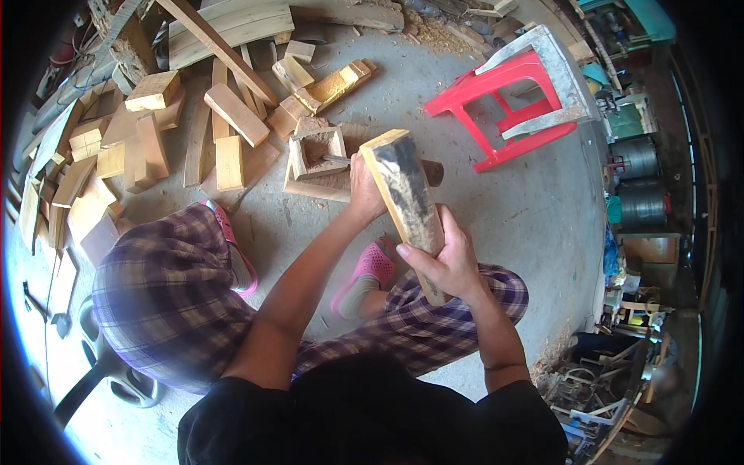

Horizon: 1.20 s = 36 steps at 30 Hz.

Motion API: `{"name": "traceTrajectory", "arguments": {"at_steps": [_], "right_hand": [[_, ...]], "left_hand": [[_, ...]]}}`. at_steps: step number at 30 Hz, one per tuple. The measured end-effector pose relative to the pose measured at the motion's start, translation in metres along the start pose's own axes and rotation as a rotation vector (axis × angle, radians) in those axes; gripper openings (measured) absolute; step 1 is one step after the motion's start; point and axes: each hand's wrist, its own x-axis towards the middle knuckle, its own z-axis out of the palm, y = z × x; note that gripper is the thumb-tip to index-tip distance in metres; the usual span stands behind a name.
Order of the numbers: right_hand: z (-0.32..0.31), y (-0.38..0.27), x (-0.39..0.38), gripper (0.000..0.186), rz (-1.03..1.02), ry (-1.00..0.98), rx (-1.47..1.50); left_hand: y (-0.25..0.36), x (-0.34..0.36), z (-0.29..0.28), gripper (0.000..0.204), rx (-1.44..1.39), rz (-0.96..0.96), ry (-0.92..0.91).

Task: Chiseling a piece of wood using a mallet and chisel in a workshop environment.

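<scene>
My right hand (452, 260) grips a wooden mallet (404, 194); my left hand (363, 186) clenches a chisel (335, 160) in the hollowed block (316, 152) just beyond.

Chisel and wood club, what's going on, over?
Left hand shut on chisel, tip in hollowed wooden block. Right hand shut on raised wood club. Nothing blocks the swing.
</scene>
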Motion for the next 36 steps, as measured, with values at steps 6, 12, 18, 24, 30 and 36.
{"name": "traceTrajectory", "arguments": {"at_steps": [6, 12, 18, 24, 30, 36], "right_hand": [[0.0, 0.001, -0.001, 0.053, -0.076, 0.011, -0.065], [0.008, 0.013, -0.004, 0.056, -0.05, -0.234, -0.227], [0.013, 0.013, -0.004, 0.057, -0.046, -0.295, -0.261], [0.013, 0.008, -0.003, 0.06, -0.006, -0.319, -0.255], [0.013, 0.01, -0.006, 0.057, -0.049, -0.331, -0.257], [0.006, 0.013, 0.0, 0.059, 0.031, -0.22, -0.218]], "left_hand": [[-0.014, 0.0, 0.0, 0.019, 0.386, 0.314, 0.017], [0.021, 0.001, 0.011, 0.021, 0.518, 0.299, 0.026], [0.023, -0.003, 0.009, 0.023, 0.486, 0.292, -0.009], [0.023, -0.003, 0.007, 0.023, 0.511, 0.28, -0.019], [0.024, -0.004, 0.01, 0.023, 0.527, 0.249, -0.031], [0.021, -0.002, 0.008, 0.025, 0.57, 0.259, -0.038]]}}
